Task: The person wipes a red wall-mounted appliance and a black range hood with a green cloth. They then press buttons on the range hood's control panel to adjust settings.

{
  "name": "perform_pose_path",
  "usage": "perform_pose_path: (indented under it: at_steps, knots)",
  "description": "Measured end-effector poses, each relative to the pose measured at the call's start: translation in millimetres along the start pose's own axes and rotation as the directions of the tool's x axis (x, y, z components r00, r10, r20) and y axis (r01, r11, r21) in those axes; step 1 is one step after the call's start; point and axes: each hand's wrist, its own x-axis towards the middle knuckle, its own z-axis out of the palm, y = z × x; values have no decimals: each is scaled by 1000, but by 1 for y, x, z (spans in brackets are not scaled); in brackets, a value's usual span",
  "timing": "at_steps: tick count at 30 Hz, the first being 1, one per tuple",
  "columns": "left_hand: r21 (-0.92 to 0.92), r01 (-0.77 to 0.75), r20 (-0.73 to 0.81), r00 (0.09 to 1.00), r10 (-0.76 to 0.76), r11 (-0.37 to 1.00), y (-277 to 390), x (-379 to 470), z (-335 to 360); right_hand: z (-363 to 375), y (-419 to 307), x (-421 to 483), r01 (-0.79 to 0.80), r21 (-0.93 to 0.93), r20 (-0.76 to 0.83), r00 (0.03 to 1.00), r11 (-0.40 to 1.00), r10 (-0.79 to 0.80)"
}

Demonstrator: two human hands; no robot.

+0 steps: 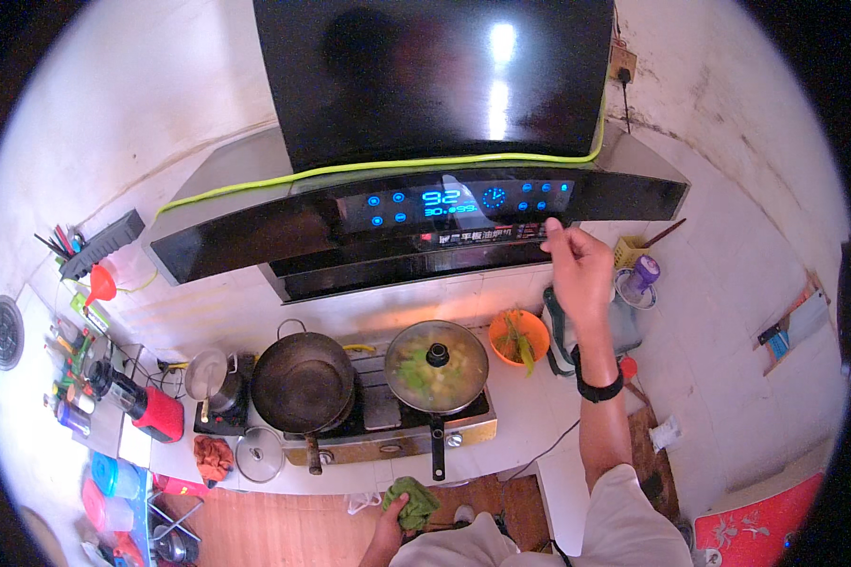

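Observation:
My right hand (pixel 580 266) is raised in front of the range hood's lit control panel (pixel 468 202), at its lower right. Its fingers are curled, one fingertip points up at the panel's lower edge, and nothing shows in its grasp. Whether that fingertip touches the hood cannot be told. Down by my body, my left hand (pixel 391 521) grips a green cloth (pixel 415 500). On the gas stove (pixel 390 450), a lidded pan (pixel 437 383) stands on the right burner; green and pale pieces of food show through its glass lid. A dark wok (pixel 303 383) sits on the left burner with no visible food.
An orange bowl (pixel 532 326) with green trimmings stands right of the pan. Left of the wok are a small pot (pixel 223 383), a glass lid (pixel 259 453), an orange cloth (pixel 213 457) and a red blender (pixel 162 414). A cleaver (pixel 808 315) hangs in a wall rack.

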Motion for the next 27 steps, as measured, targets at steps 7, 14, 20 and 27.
perform_pose_path:
  at_steps: [7,14,20,27]
  knots:
    - [-61,-19,-23,1000,17,998,4,-4,2,3,11,19,-106,-136,27,993,985,111]
    - [-9,-22,18,1000,23,1000,10,0,2,3,14,24,-51,-62,54,997,997,55]
    - [70,5,43,999,-8,998,10,8,8,0,24,7,-104,-117,88,990,988,114]
    - [25,-21,-24,999,22,999,12,-2,17,4,39,-9,-91,-54,140,985,994,98]
